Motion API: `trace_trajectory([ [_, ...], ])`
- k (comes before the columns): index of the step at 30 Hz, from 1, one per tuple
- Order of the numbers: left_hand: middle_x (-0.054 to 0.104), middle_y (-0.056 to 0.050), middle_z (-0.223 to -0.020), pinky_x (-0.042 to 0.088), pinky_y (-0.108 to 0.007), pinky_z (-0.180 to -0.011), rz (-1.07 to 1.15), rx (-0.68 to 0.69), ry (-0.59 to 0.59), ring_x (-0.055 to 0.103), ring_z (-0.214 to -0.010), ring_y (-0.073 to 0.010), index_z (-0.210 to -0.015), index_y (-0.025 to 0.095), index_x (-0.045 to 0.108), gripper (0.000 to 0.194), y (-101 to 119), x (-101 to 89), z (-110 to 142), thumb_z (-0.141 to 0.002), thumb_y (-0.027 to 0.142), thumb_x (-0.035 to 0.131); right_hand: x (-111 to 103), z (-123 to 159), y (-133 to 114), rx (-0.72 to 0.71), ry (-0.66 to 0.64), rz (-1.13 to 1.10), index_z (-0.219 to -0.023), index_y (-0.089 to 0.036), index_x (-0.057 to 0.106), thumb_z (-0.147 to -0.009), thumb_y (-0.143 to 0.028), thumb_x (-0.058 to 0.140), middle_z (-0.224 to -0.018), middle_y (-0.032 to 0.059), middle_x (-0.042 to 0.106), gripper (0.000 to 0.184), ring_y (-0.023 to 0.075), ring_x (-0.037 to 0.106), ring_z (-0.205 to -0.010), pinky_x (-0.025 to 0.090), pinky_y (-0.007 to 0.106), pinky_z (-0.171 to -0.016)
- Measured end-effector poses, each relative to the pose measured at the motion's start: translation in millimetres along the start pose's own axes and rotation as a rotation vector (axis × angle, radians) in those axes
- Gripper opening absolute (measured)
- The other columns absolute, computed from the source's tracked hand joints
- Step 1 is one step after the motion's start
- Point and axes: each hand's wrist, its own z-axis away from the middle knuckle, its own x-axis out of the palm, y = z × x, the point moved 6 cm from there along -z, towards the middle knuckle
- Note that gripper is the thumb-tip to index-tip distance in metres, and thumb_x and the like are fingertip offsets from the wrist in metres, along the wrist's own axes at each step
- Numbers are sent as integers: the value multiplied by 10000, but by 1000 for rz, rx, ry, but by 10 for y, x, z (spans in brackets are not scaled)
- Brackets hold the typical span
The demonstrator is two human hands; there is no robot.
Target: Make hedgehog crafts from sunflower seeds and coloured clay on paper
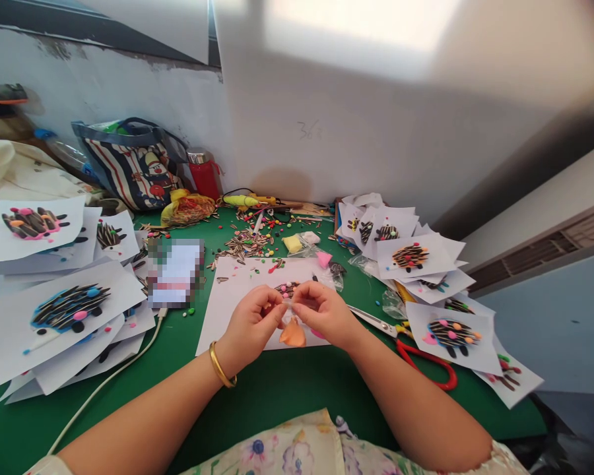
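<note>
My left hand (251, 324) and my right hand (327, 314) meet over a white sheet of paper (222, 297), thumbs and fingers pinched together. Between them they grip the top of a small clear plastic bag with orange modelling clay (293, 334) in its lower part. Just behind my fingers, partly hidden, a hedgehog picture (286, 288) made of sunflower seeds and clay dots lies on the sheet. A pink piece of clay (323, 259) and a yellow block of clay (292, 244) sit beyond, beside crumpled clear wrappers.
Finished seed pictures are piled at left (10, 316) and right (440, 260). Red-handled scissors (426, 356) lie by my right forearm. A phone (177, 274) with a white cable is at left. Loose seeds (245, 244), a red bottle (205, 175) and a striped bag (129, 165) stand behind.
</note>
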Motion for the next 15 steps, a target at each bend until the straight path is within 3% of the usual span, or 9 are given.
trace_trajectory([
  [8,547,-2,-764,487,-247,-560,-104,2,-43,586,-604,-119,-815,175,609,194,14,17,11,-897,346,570,48,18,-72,-12,6,165,-738,-180,591,-760,-227,628,-736,-7,583,64,120,526,-680,436,241,-639],
  [11,537,0,-736,451,-248,-564,-189,60,8,557,-596,-119,-767,176,589,191,34,-32,15,-898,312,563,37,6,-39,5,1,167,-754,-184,590,-758,-229,633,-737,-11,574,62,119,518,-681,428,240,-637],
  [15,540,-1,-732,446,-257,-605,-135,46,87,554,-642,-133,-765,182,561,205,40,-122,-7,-911,326,545,-60,-20,34,48,-5,40,-779,-191,570,-776,-331,678,-706,-29,541,177,107,488,-625,401,238,-600],
])
